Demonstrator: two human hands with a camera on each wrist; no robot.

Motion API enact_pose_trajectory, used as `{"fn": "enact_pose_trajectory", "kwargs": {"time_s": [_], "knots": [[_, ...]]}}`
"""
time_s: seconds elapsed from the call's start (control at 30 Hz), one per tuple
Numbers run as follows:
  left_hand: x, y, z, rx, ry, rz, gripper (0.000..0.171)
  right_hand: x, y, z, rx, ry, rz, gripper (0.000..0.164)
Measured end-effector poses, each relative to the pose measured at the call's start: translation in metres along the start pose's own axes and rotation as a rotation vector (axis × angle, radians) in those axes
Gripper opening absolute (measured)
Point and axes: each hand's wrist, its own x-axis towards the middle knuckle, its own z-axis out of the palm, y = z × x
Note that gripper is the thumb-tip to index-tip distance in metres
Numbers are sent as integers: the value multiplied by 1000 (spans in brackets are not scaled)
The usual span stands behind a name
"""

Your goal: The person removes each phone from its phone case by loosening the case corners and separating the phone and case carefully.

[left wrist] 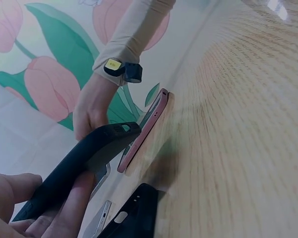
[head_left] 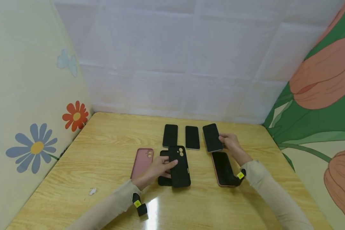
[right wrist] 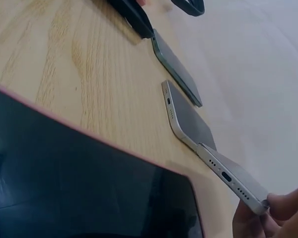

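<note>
My left hand (head_left: 161, 168) pinches a black phone case (head_left: 179, 171) with camera cutouts near its top, raised over a second black case (head_left: 164, 181) on the table. In the left wrist view the thumb and fingers grip the held case (left wrist: 79, 166) by its edges. At the right, my right hand (head_left: 230, 142) grips a dark-screened phone (head_left: 212, 138) by its right edge. The right wrist view shows this phone's (right wrist: 233, 178) silver edge with its charging port, tilted up from the table. Just below it lies a phone in a pink case (head_left: 223, 167), screen up.
Two more phones, one on the left (head_left: 170, 135) and one in the middle (head_left: 192, 138), lie screen up at the back. An empty pink case (head_left: 143, 163) lies beside my left hand. A small white scrap (head_left: 92, 191) sits at the left of the wooden table (head_left: 112, 134).
</note>
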Motion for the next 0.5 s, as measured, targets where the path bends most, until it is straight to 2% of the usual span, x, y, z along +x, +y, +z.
{"fn": "enact_pose_trajectory", "kwargs": {"time_s": [0.1, 0.27, 0.5], "knots": [[0, -1, 0, -3, -1, 1, 38, 4, 5, -2, 32, 27, 9, 47], [1, -1, 0, 7, -3, 4, 37, 16, 10, -6, 0, 76, 2, 46], [1, -1, 1, 12, -7, 2, 38, 24, 13, -6, 13, 104, 28, 45]]}}
